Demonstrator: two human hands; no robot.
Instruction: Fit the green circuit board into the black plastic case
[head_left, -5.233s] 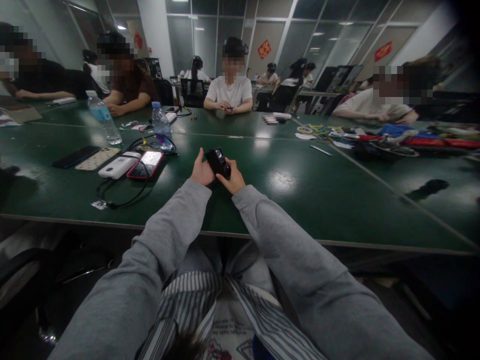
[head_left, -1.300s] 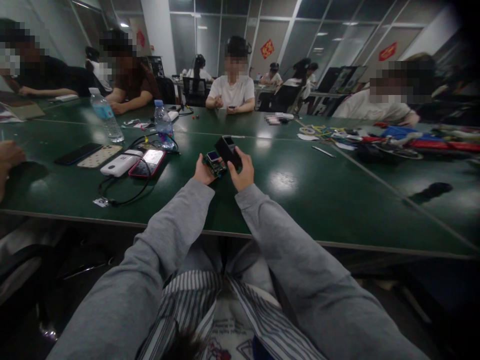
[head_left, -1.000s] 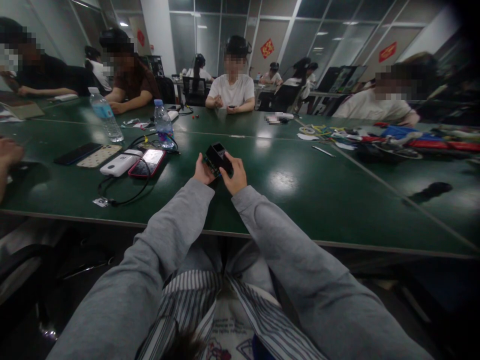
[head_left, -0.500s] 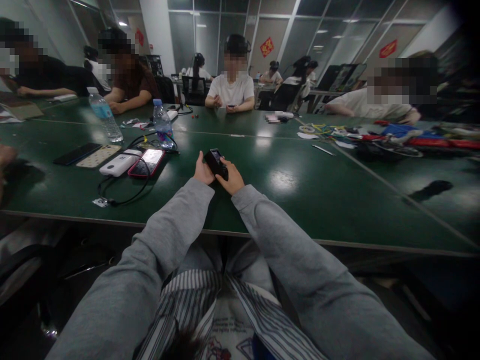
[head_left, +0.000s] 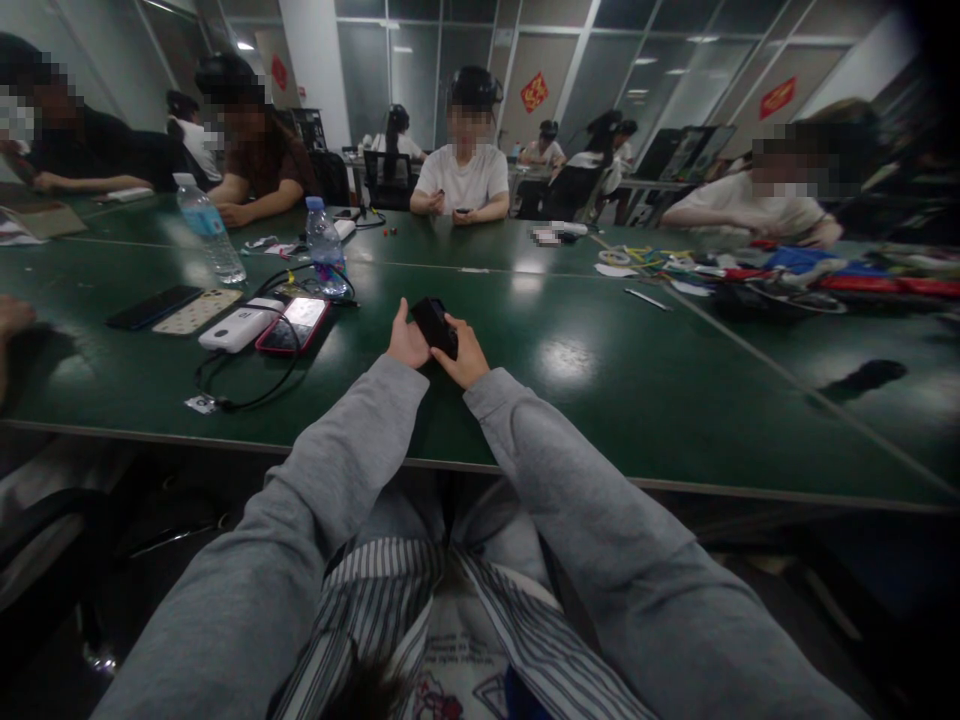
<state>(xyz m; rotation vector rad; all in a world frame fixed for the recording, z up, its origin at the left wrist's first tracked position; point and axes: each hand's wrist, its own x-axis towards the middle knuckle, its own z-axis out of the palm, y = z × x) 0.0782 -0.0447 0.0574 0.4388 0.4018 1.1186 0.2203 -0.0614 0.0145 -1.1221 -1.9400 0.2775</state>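
Observation:
Just above the table, near the middle of the view, a small black boxy device (head_left: 433,326) is tilted, a plain dark side facing me. Its exact kind is unclear. My right hand (head_left: 469,355) is closed around its right and lower edge, the thumb and fingers pressed on it. My left hand (head_left: 407,340) is beside its left edge, palm turned up and thumb stretched away from it. The other left fingers are partly hidden behind the device, so how far they touch it does not show.
On the green table (head_left: 600,420), left: a white power bank (head_left: 238,328) with a black cable, a red-edged phone (head_left: 294,325), more phones, two water bottles (head_left: 325,245). Right: a pen (head_left: 648,299), tangled cables (head_left: 645,262), a dark object (head_left: 862,381). Several people sit around.
The black device has turned in my hands: its screen side, seen before, now faces away and a plain dark side shows. Both hands stay in nearly the same place.

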